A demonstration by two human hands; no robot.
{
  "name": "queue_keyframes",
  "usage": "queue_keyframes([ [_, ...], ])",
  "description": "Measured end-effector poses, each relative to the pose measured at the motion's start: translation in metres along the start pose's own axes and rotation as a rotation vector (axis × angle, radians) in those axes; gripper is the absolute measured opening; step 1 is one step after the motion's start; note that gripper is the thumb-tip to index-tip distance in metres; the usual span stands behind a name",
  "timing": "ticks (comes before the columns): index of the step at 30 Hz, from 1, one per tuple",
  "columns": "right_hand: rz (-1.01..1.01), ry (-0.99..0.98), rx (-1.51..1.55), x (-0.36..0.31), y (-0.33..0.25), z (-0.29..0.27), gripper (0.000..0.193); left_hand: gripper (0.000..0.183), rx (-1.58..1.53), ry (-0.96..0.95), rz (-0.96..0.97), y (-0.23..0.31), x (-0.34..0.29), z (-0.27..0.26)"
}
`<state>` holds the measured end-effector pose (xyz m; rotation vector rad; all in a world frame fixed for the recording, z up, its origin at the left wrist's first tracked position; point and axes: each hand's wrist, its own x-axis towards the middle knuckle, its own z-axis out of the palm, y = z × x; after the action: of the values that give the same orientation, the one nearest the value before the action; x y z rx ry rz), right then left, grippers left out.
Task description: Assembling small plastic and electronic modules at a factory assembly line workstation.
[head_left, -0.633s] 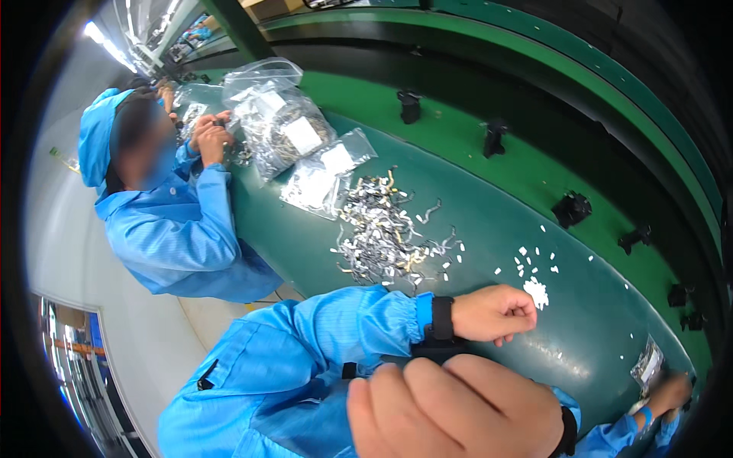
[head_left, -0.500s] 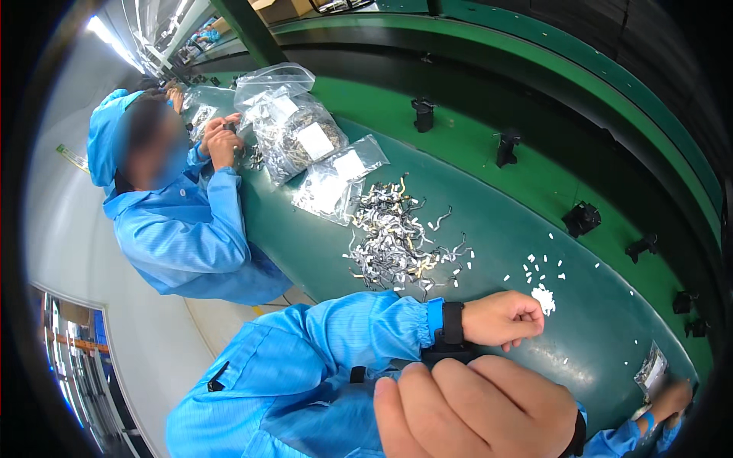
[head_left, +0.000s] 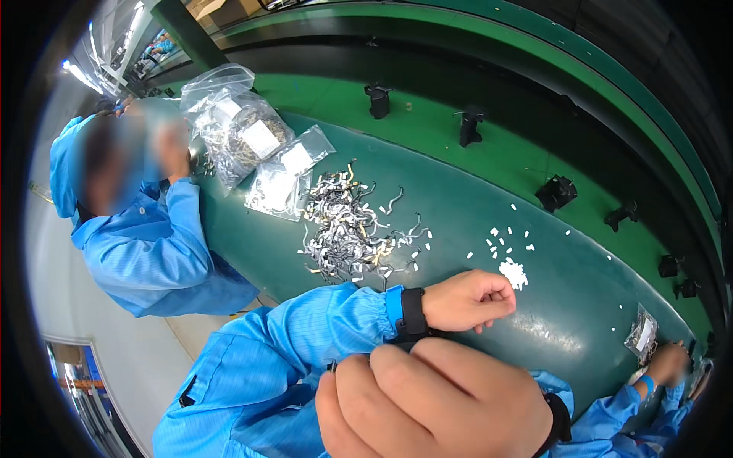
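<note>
My left hand (head_left: pixel 469 300), with a black band and a blue band at its wrist, hovers over the green table beside a small heap of white plastic pieces (head_left: pixel 513 272). Its fingers are curled in, and whatever they may hold is hidden. Close to the camera, my right hand (head_left: pixel 435 401) is closed, its knuckles turned up and its fingertips mostly out of sight. A small dark tip (head_left: pixel 331 367) shows by its index finger; I cannot make out what it belongs to. Left of my left hand lies a pile of short black, white and yellowish wire pieces (head_left: pixel 343 229).
Clear plastic bags (head_left: pixel 237 137) filled with small parts stand at the far left, beside a co-worker in blue (head_left: pixel 145 244). Another person's hand (head_left: pixel 666 365) is near a small bag (head_left: pixel 641 336) at right. Black fixtures (head_left: pixel 556 193) line the green strip beyond the table.
The whole view has shifted, so the table and its things appear further left. My right hand shows a little higher and further left; both hands stay closed.
</note>
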<state>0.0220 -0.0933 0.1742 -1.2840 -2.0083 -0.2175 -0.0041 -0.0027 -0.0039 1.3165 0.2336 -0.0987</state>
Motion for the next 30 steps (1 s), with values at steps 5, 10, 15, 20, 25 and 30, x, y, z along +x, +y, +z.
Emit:
queue_keyframes([
  [5,-0.099,0.017,0.116,-0.007,0.011,-0.014,0.017,0.020,-0.017,-0.006,-0.020,0.004,0.001,0.004],
  [10,-0.077,0.210,0.034,-0.010,0.004,0.005,0.019,0.018,-0.001,0.001,0.022,-0.003,0.000,0.003],
  [15,-0.028,0.051,0.001,-0.009,0.009,-0.013,0.018,0.018,0.037,-0.004,0.013,0.003,-0.001,0.004],
  [20,0.000,-0.089,-0.079,0.009,0.014,-0.028,0.022,0.021,-0.124,-0.104,0.274,-0.047,0.022,0.004],
  [25,-0.071,-0.108,-0.042,0.019,0.026,-0.024,0.025,0.022,-0.016,-0.007,0.351,-0.073,0.033,-0.004],
  [30,-0.171,-0.003,-0.112,0.003,0.048,0.009,0.029,0.023,0.069,0.087,0.404,-0.089,0.041,-0.011],
])
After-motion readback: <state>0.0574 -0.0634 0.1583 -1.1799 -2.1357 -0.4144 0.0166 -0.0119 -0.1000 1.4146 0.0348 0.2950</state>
